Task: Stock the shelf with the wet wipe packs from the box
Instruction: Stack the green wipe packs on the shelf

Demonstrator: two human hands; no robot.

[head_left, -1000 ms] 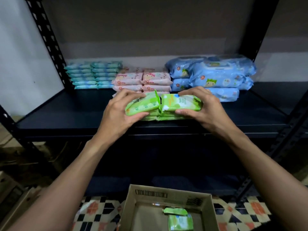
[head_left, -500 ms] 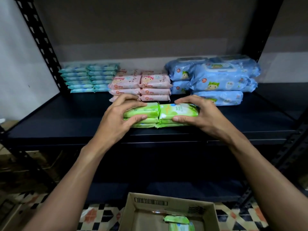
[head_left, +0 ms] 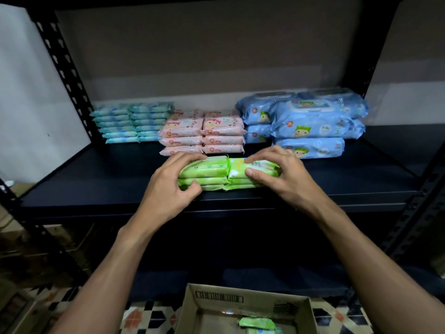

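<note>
Head view: left hand (head_left: 166, 189) and right hand (head_left: 285, 178) gripped green packs (head_left: 207, 168) on the shelf (head_left: 96, 186); loose packs (head_left: 256, 323) lay in the box (head_left: 216, 306), unshelved.

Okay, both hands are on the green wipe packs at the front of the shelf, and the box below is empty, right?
Not empty: the head view shows leftover packs lying in the box. The rest holds: the left hand and right hand grip the green wipe packs at the front of the shelf.
</note>
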